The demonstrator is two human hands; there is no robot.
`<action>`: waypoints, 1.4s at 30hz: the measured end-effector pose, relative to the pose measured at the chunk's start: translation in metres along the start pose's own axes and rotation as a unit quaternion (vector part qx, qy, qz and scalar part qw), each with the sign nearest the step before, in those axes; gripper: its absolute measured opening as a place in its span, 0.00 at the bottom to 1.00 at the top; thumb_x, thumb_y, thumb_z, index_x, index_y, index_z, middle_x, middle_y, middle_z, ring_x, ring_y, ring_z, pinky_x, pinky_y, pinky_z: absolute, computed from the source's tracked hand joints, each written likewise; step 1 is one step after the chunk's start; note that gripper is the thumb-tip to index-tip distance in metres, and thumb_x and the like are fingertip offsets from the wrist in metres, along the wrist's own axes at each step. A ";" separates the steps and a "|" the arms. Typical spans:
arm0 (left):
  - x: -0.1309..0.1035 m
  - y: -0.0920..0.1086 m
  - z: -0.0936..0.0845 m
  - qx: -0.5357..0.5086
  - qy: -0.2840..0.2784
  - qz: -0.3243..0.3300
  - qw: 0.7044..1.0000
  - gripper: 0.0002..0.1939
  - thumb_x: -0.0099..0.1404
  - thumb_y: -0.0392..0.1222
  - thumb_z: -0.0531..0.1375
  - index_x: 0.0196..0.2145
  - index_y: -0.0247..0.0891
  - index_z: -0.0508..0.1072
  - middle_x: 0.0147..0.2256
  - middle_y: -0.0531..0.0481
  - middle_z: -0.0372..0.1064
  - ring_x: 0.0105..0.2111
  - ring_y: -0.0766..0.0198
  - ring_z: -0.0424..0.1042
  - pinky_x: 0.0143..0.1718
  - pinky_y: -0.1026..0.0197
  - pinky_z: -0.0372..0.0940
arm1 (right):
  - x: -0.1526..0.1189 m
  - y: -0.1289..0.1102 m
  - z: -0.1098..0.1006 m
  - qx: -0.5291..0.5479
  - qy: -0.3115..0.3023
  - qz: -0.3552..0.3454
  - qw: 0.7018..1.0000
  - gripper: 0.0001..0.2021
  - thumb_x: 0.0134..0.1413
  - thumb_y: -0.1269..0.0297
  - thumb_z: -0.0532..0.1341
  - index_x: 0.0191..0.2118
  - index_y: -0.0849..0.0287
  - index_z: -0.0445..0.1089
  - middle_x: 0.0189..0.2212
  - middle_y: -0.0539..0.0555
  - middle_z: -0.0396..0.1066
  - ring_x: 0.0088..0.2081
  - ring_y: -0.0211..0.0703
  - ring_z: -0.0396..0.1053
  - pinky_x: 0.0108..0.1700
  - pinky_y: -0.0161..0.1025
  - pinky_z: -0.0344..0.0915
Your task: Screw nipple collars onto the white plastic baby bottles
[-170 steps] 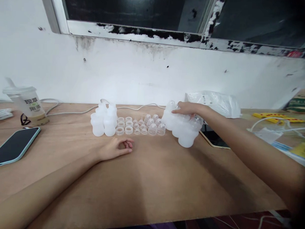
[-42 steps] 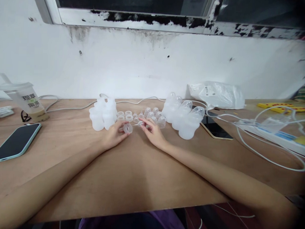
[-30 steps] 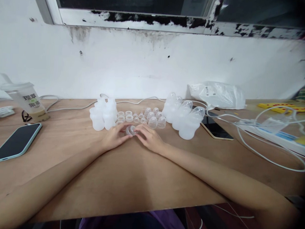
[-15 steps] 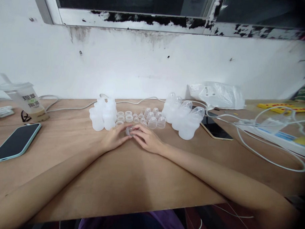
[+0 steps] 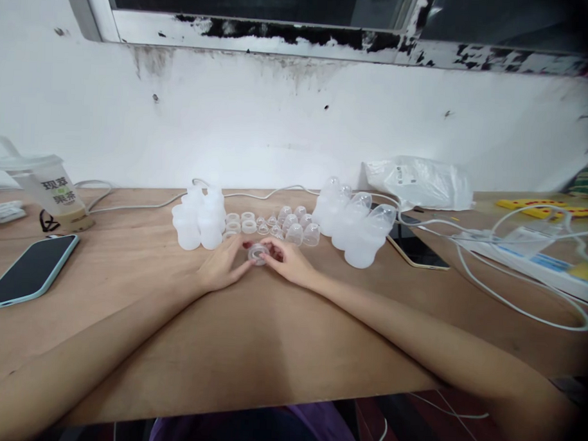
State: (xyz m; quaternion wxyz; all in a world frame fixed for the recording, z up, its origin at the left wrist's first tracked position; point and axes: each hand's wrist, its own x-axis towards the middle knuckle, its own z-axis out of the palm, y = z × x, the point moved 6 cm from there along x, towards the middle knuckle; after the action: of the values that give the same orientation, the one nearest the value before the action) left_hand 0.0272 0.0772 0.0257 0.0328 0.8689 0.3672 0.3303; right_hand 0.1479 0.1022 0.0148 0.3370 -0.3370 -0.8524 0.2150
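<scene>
A translucent screw ring (image 5: 259,254) is held between my two hands just above or on the table, its opening turned toward me. My left hand (image 5: 225,266) closes on its left side, and my right hand (image 5: 290,261) pinches its right side. A clear piece, perhaps a silicone nipple, seems to sit inside the ring. Behind my left hand are several loose rings (image 5: 248,223). Small clear nipples (image 5: 262,226) and clear dome caps (image 5: 294,233) stand in rows beyond my right hand.
Frosted bottles (image 5: 189,227) stand at the left, capped bottles (image 5: 361,241) at the right. Phones (image 5: 30,269) lie on both sides. A drink cup (image 5: 58,193) is far left. Cables and a power strip (image 5: 538,260) spread right, near a plastic bag (image 5: 423,183).
The ring and both hands have shifted slightly to the right. The ring has tilted so its round opening faces me more, and my right fingers have curled closer around it.
</scene>
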 end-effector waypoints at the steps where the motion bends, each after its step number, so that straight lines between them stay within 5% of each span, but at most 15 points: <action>1: 0.000 -0.003 0.002 0.010 -0.007 -0.018 1.000 0.12 0.60 0.44 0.50 0.40 0.35 0.61 0.35 0.46 0.64 0.36 0.62 0.65 0.37 0.59 0.61 | -0.001 -0.004 0.000 -0.016 -0.004 -0.019 1.000 0.10 0.52 0.63 0.52 0.40 0.59 0.61 0.28 0.50 0.65 0.27 0.34 0.62 0.31 0.33 0.60; 5: -0.002 -0.008 0.008 0.049 -0.035 -0.037 0.998 0.08 0.61 0.43 0.47 0.33 0.36 0.61 0.28 0.49 0.65 0.28 0.64 0.65 0.30 0.62 0.60 | -0.006 -0.016 0.003 -0.090 -0.012 -0.080 0.993 0.09 0.54 0.65 0.49 0.40 0.59 0.60 0.32 0.52 0.66 0.31 0.36 0.62 0.35 0.34 0.59; 16: -0.002 -0.008 0.010 0.072 -0.039 -0.044 0.996 0.08 0.61 0.44 0.48 0.30 0.37 0.59 0.25 0.52 0.64 0.24 0.67 0.64 0.24 0.65 0.57 | -0.007 -0.014 0.011 -0.221 -0.021 -0.099 0.970 0.06 0.55 0.66 0.45 0.35 0.61 0.57 0.29 0.54 0.65 0.27 0.37 0.62 0.30 0.33 0.57; 29: -0.001 -0.004 0.011 0.138 -0.051 -0.040 0.988 0.06 0.59 0.41 0.48 0.30 0.37 0.61 0.26 0.51 0.65 0.25 0.65 0.64 0.24 0.65 0.54 | -0.006 -0.017 0.014 -0.216 -0.021 -0.095 0.971 0.05 0.54 0.68 0.47 0.35 0.61 0.56 0.28 0.54 0.65 0.27 0.37 0.61 0.30 0.33 0.56; 42: -0.001 -0.010 0.014 0.031 -0.052 -0.074 0.995 0.05 0.58 0.42 0.50 0.30 0.38 0.59 0.24 0.54 0.62 0.23 0.67 0.63 0.24 0.66 0.55 | -0.006 -0.014 0.015 -0.183 -0.047 -0.063 0.980 0.05 0.52 0.69 0.47 0.36 0.61 0.55 0.30 0.55 0.65 0.29 0.39 0.62 0.31 0.34 0.57</action>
State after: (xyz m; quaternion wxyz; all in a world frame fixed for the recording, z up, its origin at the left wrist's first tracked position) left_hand 0.0289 0.0864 0.0112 0.0490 0.8561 0.4383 0.2693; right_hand 0.1337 0.0862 0.0106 0.2420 -0.3279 -0.9119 0.0494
